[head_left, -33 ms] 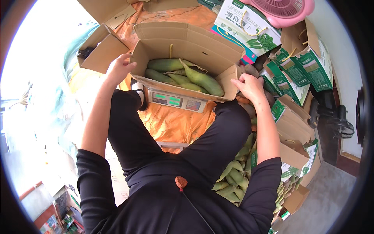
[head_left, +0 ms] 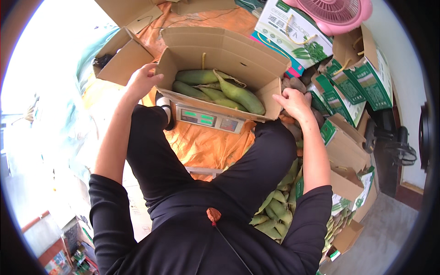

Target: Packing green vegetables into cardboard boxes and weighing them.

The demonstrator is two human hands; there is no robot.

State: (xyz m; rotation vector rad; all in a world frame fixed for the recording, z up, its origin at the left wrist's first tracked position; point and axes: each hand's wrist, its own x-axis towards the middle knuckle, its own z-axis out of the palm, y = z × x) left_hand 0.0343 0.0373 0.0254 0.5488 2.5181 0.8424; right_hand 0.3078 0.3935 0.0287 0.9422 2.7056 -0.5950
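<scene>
An open brown cardboard box (head_left: 220,39) sits on a weighing scale (head_left: 208,120) with a lit green display. Inside lie several long green radishes (head_left: 240,97), side by side and partly overlapping. At the box's left end, my left hand (head_left: 141,83) has its fingers curled over the edge. My right hand (head_left: 295,101) grips the flap at the right end between thumb and fingers. Parts of the fingertips on both sides are hidden by the cardboard. The box stands between and just beyond my knees.
An orange sheet (head_left: 211,144) covers the floor. On the right are printed green-and-white cartons (head_left: 366,78), a black fan (head_left: 401,146) and a pile of loose radishes (head_left: 277,213). A pink fan (head_left: 337,13) is at the far right; another open carton (head_left: 123,64) stands left.
</scene>
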